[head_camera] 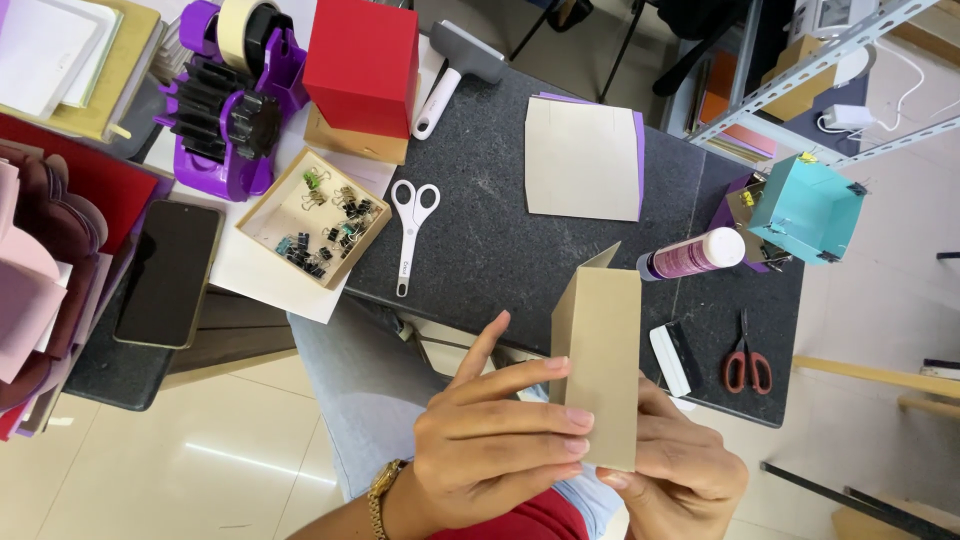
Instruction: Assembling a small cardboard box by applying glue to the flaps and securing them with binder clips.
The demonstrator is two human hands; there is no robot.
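Observation:
Both my hands hold a folded beige cardboard piece upright over my lap, below the table's near edge. My left hand grips its left side, fingers wrapped over the front and the index finger raised. My right hand supports it from behind and below, mostly hidden by the card. A flat beige card on a purple sheet lies on the dark table just beyond.
White scissors, a tray of binder clips, a red box, a purple tape dispenser, a roller tool, a phone, a glue bottle, red-handled scissors and a teal clipped box surround it.

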